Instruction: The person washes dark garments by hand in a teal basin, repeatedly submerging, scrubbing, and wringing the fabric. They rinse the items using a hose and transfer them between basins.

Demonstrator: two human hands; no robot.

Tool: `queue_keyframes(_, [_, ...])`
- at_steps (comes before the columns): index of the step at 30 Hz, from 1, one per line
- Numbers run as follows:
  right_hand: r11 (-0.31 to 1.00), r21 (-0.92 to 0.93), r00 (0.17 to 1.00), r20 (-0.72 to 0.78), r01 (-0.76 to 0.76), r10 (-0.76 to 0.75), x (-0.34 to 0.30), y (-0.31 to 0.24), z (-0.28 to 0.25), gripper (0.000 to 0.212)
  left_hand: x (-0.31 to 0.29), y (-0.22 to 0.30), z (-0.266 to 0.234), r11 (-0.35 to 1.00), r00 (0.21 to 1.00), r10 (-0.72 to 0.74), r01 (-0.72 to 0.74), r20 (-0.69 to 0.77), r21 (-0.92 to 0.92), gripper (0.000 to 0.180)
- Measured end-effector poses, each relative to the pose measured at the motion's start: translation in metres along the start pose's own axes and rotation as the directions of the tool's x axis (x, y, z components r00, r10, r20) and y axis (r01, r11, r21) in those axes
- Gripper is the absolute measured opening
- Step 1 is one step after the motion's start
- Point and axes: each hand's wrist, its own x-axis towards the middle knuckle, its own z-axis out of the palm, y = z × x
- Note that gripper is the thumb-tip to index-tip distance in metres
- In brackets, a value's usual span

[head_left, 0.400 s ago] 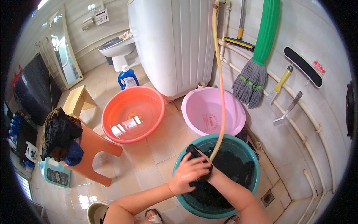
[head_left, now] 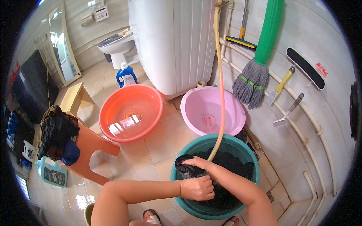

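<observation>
- Left hand (head_left: 197, 187) closed in a wet fist at the near-left rim of the teal basin (head_left: 247, 150), gripping the dark garment (head_left: 188, 170) where it bunches over the rim.
- Right hand (head_left: 200, 163) lies flat on top of the same bunch, fingers pointing left, pressing down on the cloth; its forearm crosses the basin from lower right.
- The garment's bulk sits in dark water in the basin, spreading right and away from the hands; only the left end is lifted. Long axis runs roughly left-right across the basin.
- Both hands touch the cloth; the left has the firmer grip.
- Yellow hose (head_left: 220, 94) drops from the wall into the basin just beside the right hand, to its right.
- Pink basin (head_left: 196, 109) stands just beyond the teal one; orange basin (head_left: 113, 109), holding water, to the upper left, with bare floor tiles between.
- Orange stool (head_left: 94, 145) with piled dark clothes (head_left: 56, 132) stands well left.
- Wall with mop (head_left: 254, 81) hems the right side; open room lies leftward.
</observation>
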Motion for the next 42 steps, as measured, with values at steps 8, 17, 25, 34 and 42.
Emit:
queue_keyframes(8, [0.796, 0.6, 0.984, 0.083, 0.079, -0.16, 0.001, 0.019, 0.02, 0.047, -0.023, -0.018, -0.036, 0.98, 0.96, 0.2, -0.197, 0.196, -0.033, 0.016])
queue_keyframes(17, [0.784, 0.557, 0.894, 0.155, 0.272, -0.421, -0.015, -0.008, 0.044, 0.052, -0.064, -0.011, -0.092, 0.973, 0.998, 0.069, -0.065, -0.01, 0.222, 0.032])
queue_keyframes(25, [0.685, -0.081, 0.682, -0.073, 0.724, -0.728, -0.01, -0.056, 0.073, 0.048, -0.161, 0.041, -0.074, -0.08, 0.009, -0.995, 0.569, 0.103, -0.819, 0.08])
queue_keyframes(34, [-0.324, -0.585, 0.356, 0.757, 0.744, -0.548, 0.014, -0.075, 0.162, 0.044, -0.187, 0.002, -0.062, -0.501, 0.281, -0.858, -0.643, 0.43, -0.58, 0.076])
queue_keyframes(42, [-0.377, -0.633, 0.485, 0.768, 0.676, -0.419, 0.032, -0.069, 0.14, 0.07, -0.189, -0.006, -0.049, -0.496, 0.149, -0.761, -0.761, 0.631, -0.419, 0.024])
